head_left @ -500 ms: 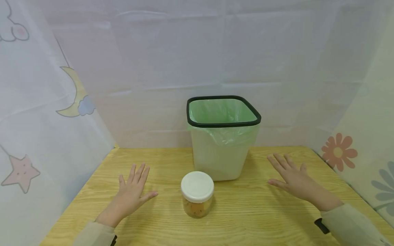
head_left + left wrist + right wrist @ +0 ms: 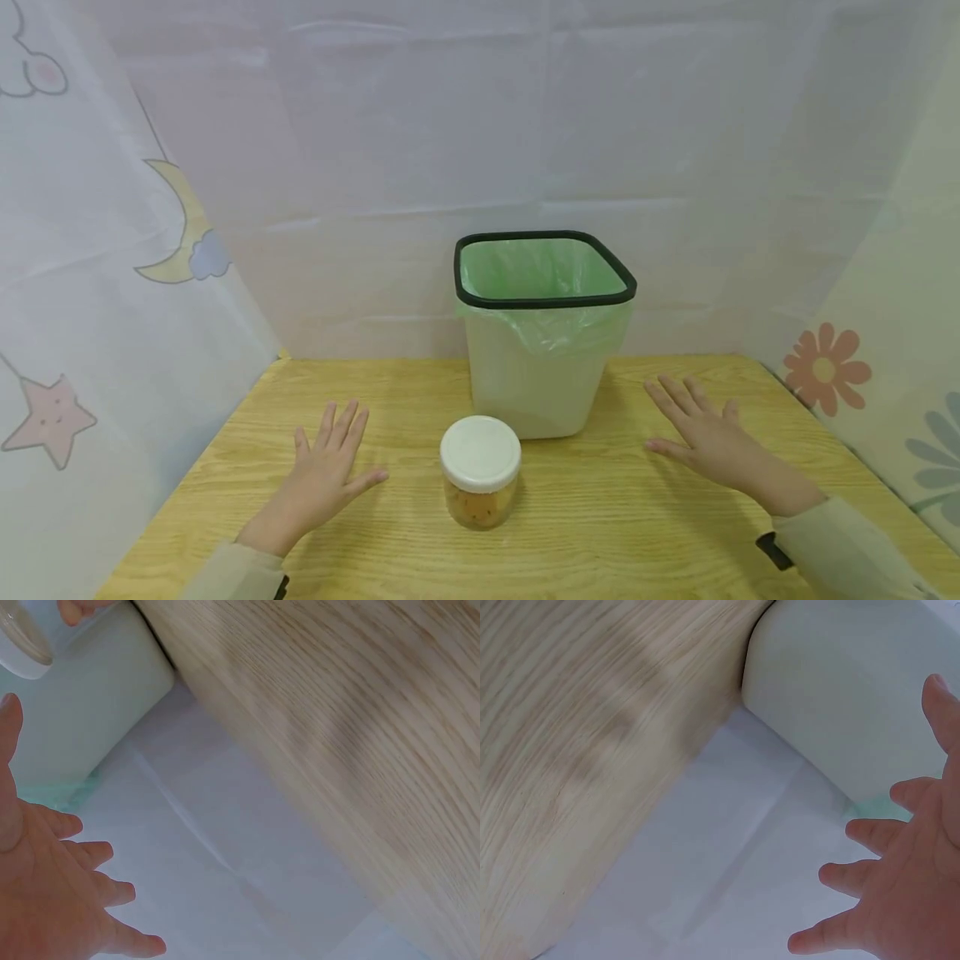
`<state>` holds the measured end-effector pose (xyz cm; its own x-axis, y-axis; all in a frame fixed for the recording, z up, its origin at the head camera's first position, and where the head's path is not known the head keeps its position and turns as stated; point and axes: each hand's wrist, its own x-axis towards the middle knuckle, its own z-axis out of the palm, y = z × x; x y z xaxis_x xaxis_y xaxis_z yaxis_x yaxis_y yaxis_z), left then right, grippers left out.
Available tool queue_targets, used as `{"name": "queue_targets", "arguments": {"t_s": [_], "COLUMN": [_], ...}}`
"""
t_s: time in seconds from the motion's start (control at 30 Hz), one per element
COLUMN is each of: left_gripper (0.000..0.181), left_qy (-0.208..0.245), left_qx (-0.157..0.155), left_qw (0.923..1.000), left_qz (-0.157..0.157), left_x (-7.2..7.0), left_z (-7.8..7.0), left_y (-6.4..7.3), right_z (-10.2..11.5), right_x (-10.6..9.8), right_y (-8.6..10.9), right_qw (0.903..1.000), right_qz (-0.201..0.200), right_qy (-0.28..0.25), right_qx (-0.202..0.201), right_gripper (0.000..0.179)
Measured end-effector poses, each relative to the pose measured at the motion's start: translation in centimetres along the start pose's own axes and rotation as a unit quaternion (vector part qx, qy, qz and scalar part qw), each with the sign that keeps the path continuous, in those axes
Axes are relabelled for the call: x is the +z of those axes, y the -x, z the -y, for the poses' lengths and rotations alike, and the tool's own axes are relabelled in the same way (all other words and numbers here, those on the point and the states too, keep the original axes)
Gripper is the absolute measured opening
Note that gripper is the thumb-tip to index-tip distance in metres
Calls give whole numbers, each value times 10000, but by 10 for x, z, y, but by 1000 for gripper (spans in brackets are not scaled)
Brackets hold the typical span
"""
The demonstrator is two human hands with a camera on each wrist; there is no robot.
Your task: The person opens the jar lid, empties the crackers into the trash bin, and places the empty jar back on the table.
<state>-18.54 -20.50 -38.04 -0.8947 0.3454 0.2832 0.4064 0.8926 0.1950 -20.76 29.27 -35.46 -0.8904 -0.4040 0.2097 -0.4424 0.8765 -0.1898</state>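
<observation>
Here's the lidded jar, upright on the counter, between the fingers of the left hand and right hand, nearer the left's, with the bin just beyond. Best grip, I'd judge: around the jar's clear body, below the lid, kept level. Both hands angle inward, fingers spread, nothing held.

I hold my left grip spread, fingers fanned forward, thumb jutting inward. My right grip mirrors it, fingers splayed apart. Both forearms slant inward.
</observation>
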Motion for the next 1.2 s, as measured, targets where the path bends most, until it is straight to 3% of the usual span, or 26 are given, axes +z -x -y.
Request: {"name": "queue_targets", "arguments": {"t_s": [0.87, 1.2], "left_gripper": [83, 82], "left_qy": [930, 1452], "left_qx": [-123, -159], "left_qw": [9954, 9883], "left_qz": [204, 434], "left_x": [2, 2], "left_z": [-8, -13], "left_y": [0, -1], "right_z": [13, 16], "right_x": [8, 11], "right_y": [-6, -6], "right_qw": [9983, 9972], "right_qz": [-46, -121], "right_qy": [-579, -734], "right_qx": [-30, -25], "right_gripper": [76, 75]}}
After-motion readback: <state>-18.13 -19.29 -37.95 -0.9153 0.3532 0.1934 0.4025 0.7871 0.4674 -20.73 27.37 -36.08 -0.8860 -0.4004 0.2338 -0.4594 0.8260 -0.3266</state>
